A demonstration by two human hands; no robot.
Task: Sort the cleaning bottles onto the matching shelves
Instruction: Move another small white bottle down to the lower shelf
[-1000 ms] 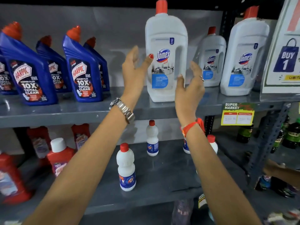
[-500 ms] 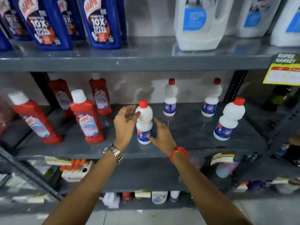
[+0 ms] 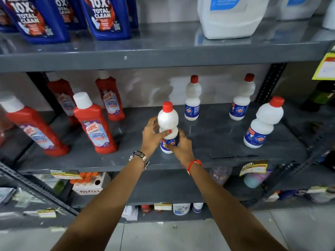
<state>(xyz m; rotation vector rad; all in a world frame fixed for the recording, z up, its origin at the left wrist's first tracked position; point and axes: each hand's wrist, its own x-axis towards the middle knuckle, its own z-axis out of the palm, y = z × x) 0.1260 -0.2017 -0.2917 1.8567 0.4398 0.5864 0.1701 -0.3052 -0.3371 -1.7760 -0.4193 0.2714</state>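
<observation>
A small white bottle [image 3: 167, 118] with a red cap and blue label stands near the front of the middle shelf [image 3: 126, 163]. My left hand [image 3: 151, 134] wraps its waist from the left, thumb across the front. My right hand [image 3: 181, 147] holds its lower body from the right. Three more small white bottles [image 3: 193, 98] [image 3: 241, 98] [image 3: 262, 124] stand on the same shelf to the right. Red Harpic bottles [image 3: 96, 124] with white caps stand at the left of this shelf. Blue Harpic bottles [image 3: 107, 17] and large white Domex jugs [image 3: 230, 19] sit on the upper shelf [image 3: 163, 57].
A yellow price tag [image 3: 324, 67] hangs at the upper shelf's right edge. Dark bottles [image 3: 319, 96] stand on the adjoining rack at right. Lower shelves hold boxes, small bottles and price labels [image 3: 253, 167]. Grey floor tiles lie below.
My view dropped from the top shelf, where both hands were at a large Domex jug, to the middle shelf. Both hands closed around the front small white bottle.
</observation>
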